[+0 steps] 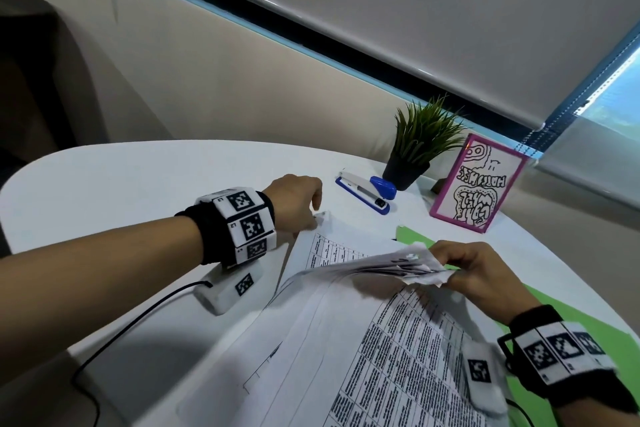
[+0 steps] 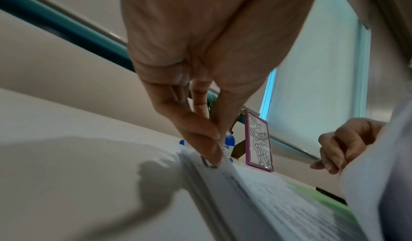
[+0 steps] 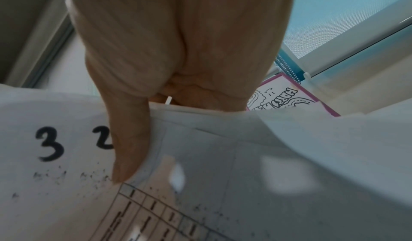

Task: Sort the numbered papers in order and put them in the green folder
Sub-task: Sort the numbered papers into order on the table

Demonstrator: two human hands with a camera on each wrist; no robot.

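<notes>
White paper covers most of the near side of the round table [image 1: 121, 177]: a spread of printed sheets, the papers [image 1: 363, 340], lying partly over the green folder [image 1: 568, 315], whose edge shows at the right and beyond the sheets. The right hand [image 1: 481, 274] grips a fanned bundle of the papers at their far corners, thumb on top and fingers curled beneath, lifting that end off the sheets below; in the right wrist view the thumb [image 3: 131, 149] presses beside handwritten numbers 3 and 2 on the top corners. The left hand [image 1: 298, 201] reaches across to the far left corner of a lower sheet and pinches it between thumb and fingertips [image 2: 211, 149], the corner raised a little from the table. Past the papers lie a blue and white stapler [image 1: 367, 192], a small potted plant [image 1: 419, 146] and a pink-framed drawing [image 1: 479, 184] standing upright. A wrist band with black-and-white markers sits on each forearm.
</notes>
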